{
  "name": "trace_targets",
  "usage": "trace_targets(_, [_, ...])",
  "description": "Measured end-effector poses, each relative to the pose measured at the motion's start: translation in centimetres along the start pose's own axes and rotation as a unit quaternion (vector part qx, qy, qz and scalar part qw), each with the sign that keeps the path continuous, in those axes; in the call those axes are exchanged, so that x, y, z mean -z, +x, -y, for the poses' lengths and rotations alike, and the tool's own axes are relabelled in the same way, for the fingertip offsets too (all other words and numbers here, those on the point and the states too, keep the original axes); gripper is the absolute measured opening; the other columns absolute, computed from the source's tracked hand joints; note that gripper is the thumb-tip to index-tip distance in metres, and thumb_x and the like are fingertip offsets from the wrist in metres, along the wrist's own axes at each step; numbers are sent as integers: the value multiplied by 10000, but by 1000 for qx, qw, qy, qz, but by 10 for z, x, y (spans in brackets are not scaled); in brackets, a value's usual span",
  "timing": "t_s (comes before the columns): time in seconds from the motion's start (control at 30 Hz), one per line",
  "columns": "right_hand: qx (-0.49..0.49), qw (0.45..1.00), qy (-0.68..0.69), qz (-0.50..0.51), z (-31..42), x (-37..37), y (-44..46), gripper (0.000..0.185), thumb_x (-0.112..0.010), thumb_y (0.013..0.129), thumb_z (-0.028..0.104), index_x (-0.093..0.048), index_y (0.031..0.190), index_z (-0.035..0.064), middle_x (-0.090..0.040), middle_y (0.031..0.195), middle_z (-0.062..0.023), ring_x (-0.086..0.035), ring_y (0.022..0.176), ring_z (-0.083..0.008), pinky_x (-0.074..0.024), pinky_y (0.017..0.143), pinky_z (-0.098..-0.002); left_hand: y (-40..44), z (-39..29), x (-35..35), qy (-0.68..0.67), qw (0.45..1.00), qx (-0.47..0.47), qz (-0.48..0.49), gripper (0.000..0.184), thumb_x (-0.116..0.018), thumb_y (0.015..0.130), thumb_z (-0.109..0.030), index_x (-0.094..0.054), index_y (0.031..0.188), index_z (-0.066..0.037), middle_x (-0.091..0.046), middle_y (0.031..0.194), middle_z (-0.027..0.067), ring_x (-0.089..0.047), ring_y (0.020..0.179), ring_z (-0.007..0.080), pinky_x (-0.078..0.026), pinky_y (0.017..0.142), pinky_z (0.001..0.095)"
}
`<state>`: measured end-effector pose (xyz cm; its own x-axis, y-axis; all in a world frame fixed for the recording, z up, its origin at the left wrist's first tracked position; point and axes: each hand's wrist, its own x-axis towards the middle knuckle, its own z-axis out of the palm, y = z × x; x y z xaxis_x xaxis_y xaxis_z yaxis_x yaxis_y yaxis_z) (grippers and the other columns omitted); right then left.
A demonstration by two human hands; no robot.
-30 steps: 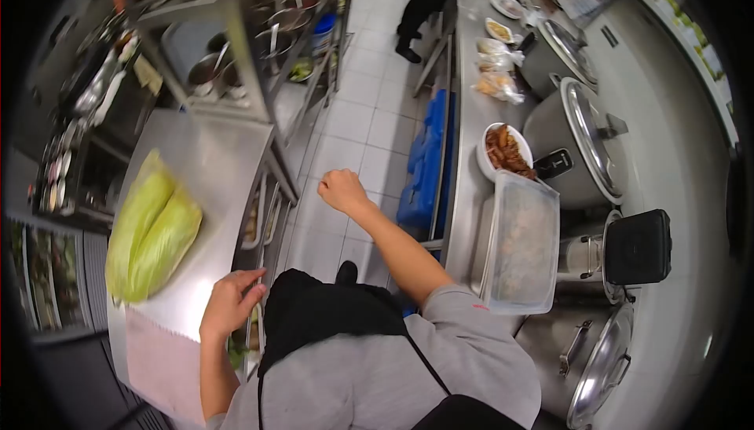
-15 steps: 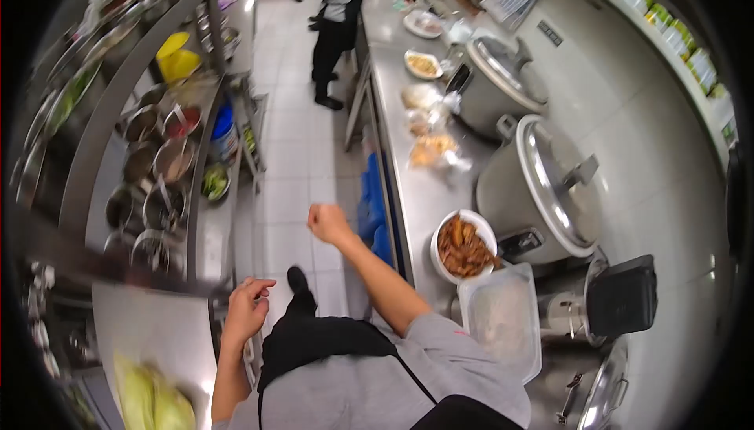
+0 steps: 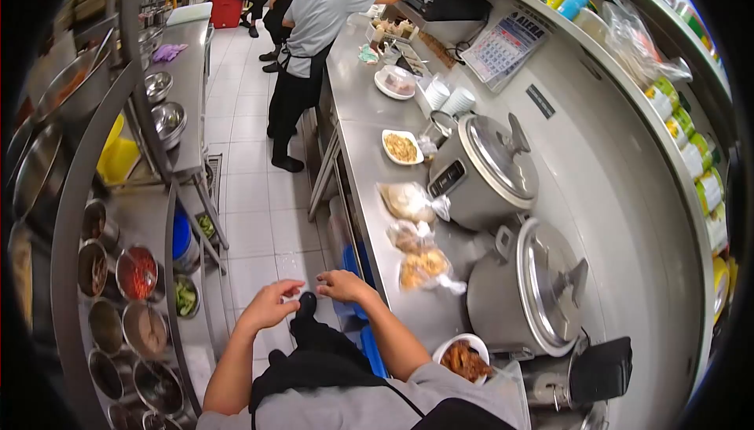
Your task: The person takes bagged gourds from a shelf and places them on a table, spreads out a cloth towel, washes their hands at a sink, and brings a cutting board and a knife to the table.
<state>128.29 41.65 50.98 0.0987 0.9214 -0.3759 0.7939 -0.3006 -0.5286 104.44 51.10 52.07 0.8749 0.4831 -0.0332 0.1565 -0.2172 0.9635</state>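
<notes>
Both of my hands are held in front of my body above the aisle floor, close together but apart. My left hand point(image 3: 272, 304) has its fingers spread and holds nothing. Just right of it, my right hand point(image 3: 342, 285) is palm down with its fingers loosely apart, also holding nothing. Nearest to my right arm, on the steel counter point(image 3: 365, 194), stands a white bowl point(image 3: 466, 358) of browned food. Farther along lie plastic bags point(image 3: 424, 269) of food and a white dish point(image 3: 402, 147) of yellowish food.
Two large cookers point(image 3: 534, 289) line the right counter. On the left, a rack holds metal pots point(image 3: 137, 273) and a green-filled bowl point(image 3: 186, 296). A co-worker point(image 3: 314, 29) stands ahead at the counter, one arm reaching right; two people are behind, near a red bin point(image 3: 226, 10).
I have moved forward along the aisle; the cabbage has left the view on the left. My hands have come closer together, and my right hand has opened from a fist. The co-worker appears nearer.
</notes>
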Motion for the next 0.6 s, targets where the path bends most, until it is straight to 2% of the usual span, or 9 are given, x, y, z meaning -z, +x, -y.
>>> trace_targets(0.1, [19, 999, -9, -43, -6, 53, 31, 466, -632, 890, 339, -627, 1234, 25, -697, 1038, -229, -670, 994, -384, -514, 888, -448, 54, 17, 16, 19, 993, 69, 91, 437, -687, 823, -159, -640, 1251, -88, -694, 924, 104, -658, 862, 200, -525, 788, 323])
trace_targets(0.2, [28, 984, 49, -167, -6, 124, 75, 314, -639, 879, 296, -701, 1013, 19, -688, 883, -239, -671, 846, -407, -521, 776, -486, 118, 57, 34, 101, 985, 82, 115, 410, -684, 860, -192, -640, 1245, -58, -700, 851, 91, -655, 793, 194, -521, 750, 323])
trace_targets(0.3, [14, 943, 128, -307, -5, 175, 129, 275, -654, 849, 253, -680, 788, -13, -640, 696, -235, -647, 690, -436, -503, 674, -518, 162, 117, 59, 191, 951, 206, 132, 478, -643, 892, -312, -608, 1305, -73, -706, 1061, 161, -665, 990, 280, -508, 887, 369])
trace_targets(0.33, [-19, 963, 136, -234, -6, 190, 142, 252, -661, 837, 235, -680, 928, 1, -670, 843, -230, -660, 851, -416, -520, 780, -470, 163, 166, 64, 209, 943, 215, 142, 501, -620, 896, -359, -596, 1326, -101, -678, 1129, 184, -633, 1070, 309, -478, 947, 374])
trace_targets(0.4, [107, 941, 141, -289, -24, 188, 181, 315, -668, 840, 247, -651, 1061, 23, -646, 1012, -229, -623, 1005, -399, -495, 884, -440, 169, 259, 74, 246, 927, 231, 164, 548, -572, 906, -453, -570, 1368, -159, -623, 1266, 232, -567, 1231, 366, -418, 1068, 384])
trace_targets(0.43, [164, 925, 140, -313, -32, 183, 199, 362, -671, 842, 253, -637, 1127, 34, -634, 1097, -228, -604, 1082, -390, -482, 936, -424, 173, 259, 81, 205, 902, 297, 238, 628, -486, 945, -531, -479, 1447, -154, -477, 1453, 210, -366, 1415, 346, -302, 1159, 412])
trace_targets(0.47, [123, 959, 158, -198, -40, 183, 214, 495, -677, 852, 293, -563, 1280, 72, -541, 1286, -218, -508, 1235, -373, -413, 1045, -406, 177, 268, 86, 233, 893, 268, 276, 659, -459, 952, -549, -410, 1482, -160, -406, 1503, 175, -269, 1447, 349, -232, 1169, 468])
trace_targets(0.53, [58, 969, 184, -155, -48, 168, 242, 487, -663, 871, 330, -574, 1268, 64, -558, 1266, -227, -530, 1212, -373, -425, 1029, -418, 186, 280, 96, 280, 871, 208, 345, 730, -407, 966, -585, -272, 1553, -173, -264, 1605, 106, -74, 1510, 354, -93, 1187, 580])
trace_targets(0.6, [10, 970, 218, -108, -54, 153, 271, 486, -630, 899, 373, -578, 1267, 60, -566, 1262, -222, -541, 1203, -359, -431, 1017, -414, 230, 284, 105, 245, 876, 282, 306, 782, -427, 940, -634, -287, 1547, -160, -300, 1580, 151, -118, 1502, 350, -88, 1198, 532])
